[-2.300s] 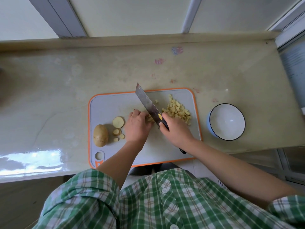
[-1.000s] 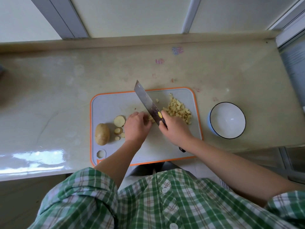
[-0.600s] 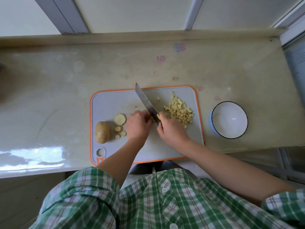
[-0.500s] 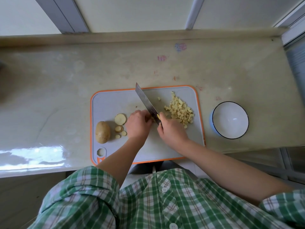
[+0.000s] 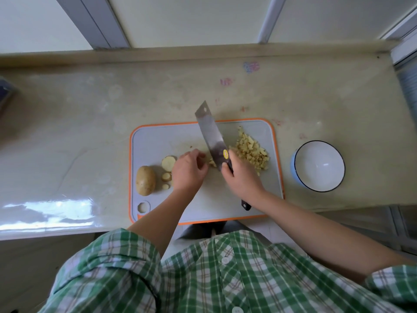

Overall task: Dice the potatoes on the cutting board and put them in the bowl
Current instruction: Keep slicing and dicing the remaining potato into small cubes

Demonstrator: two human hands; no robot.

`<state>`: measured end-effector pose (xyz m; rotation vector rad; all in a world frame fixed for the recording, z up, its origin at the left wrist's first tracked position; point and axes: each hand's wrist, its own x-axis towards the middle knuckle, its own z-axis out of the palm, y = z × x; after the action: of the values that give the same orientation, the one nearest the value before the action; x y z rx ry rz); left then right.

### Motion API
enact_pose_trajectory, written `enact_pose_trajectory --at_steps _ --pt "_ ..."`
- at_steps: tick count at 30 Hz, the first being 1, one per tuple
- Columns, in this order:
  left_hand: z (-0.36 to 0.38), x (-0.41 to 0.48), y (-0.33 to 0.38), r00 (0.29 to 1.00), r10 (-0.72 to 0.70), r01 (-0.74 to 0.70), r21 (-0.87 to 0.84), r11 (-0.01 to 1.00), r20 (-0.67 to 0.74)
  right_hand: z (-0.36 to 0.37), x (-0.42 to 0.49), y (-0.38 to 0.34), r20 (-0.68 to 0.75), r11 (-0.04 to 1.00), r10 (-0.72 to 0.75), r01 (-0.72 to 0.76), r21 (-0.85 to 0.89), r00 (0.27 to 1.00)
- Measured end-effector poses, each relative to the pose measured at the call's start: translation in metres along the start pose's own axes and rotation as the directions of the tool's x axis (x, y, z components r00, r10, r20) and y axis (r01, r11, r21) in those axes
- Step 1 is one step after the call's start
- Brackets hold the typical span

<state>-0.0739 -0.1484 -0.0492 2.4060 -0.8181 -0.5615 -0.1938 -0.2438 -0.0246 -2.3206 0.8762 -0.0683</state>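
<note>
Dicing about half done, bowl not yet filled

Cleaver (image 5: 211, 136) up off the cutting board (image 5: 158, 141), blade tilted, its tip reaching past the board's far edge. Right hand (image 5: 242, 177) wrapped tight around the handle, forefinger up near the yellow sticker on the blade. Left hand (image 5: 188, 171) sits just left of the blade, fingers loosely curled and a little parted, fingertips next to a few small cut bits (image 5: 211, 163) beside the knife; whether it pinches any of them I cannot tell.

Done so far: a good heap of diced potato (image 5: 251, 152) lies on the right part of the board, just right of the blade.

Left to do: one whole unpeeled potato (image 5: 145, 180) at the board's left end, untouched. Beside it a thick round slice (image 5: 168, 163) and smaller slices (image 5: 166, 177), partly hidden by the left hand, none cubed yet.

White bowl (image 5: 319, 166) with a dark rim and blue outside stands on the counter (image 5: 67, 132) just off the board's right edge. Nothing in it.

My read: cutting is somewhere near the middle. The slices and the whole potato remain to be cut, and the transfer to the bowl has not started.
</note>
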Motion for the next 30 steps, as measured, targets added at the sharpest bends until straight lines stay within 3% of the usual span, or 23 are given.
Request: enact_pose_trajectory --at_steps 5,10,15,17,20,23,28,30 --pt "-0.005 -0.006 -0.002 0.991 -0.107 0.109 0.018 0.994 -0.077 0.012 -0.006 -0.006 0.106 0.999 -0.032 0.035 -0.032 0.994" --pt "-0.005 -0.007 0.002 0.991 -0.104 0.104 -0.006 0.995 -0.087 -0.009 -0.011 0.024 -0.010 0.990 0.138 -0.138 -0.036 0.990" --pt "-0.006 -0.003 0.023 0.999 -0.040 0.043 -0.085 0.995 0.029 -0.023 -0.019 0.028 -0.068 0.984 0.159 -0.163 -0.071 0.985" --pt "-0.009 -0.003 0.035 0.986 -0.039 0.088 -0.303 0.949 0.162 -0.024 -0.020 0.017 -0.123 0.987 0.105 -0.119 -0.112 0.987" --pt "-0.009 0.000 0.055 0.931 -0.019 0.243 -0.583 0.775 0.363 -0.023 -0.023 0.000 -0.147 0.984 0.008 -0.034 -0.174 0.989" --pt "-0.004 0.003 0.065 0.947 -0.038 0.236 -0.613 0.754 0.319 -0.020 -0.030 -0.005 -0.088 0.986 -0.069 0.054 -0.160 0.994" --pt "-0.001 0.002 0.063 0.927 -0.081 0.293 -0.575 0.764 0.365 -0.033 -0.035 0.015 -0.088 0.996 0.079 -0.075 0.051 0.993" --pt "-0.002 0.002 0.065 0.924 -0.088 0.304 -0.578 0.757 0.372 -0.034 -0.029 0.021 -0.063 0.995 0.040 -0.034 0.092 0.997"
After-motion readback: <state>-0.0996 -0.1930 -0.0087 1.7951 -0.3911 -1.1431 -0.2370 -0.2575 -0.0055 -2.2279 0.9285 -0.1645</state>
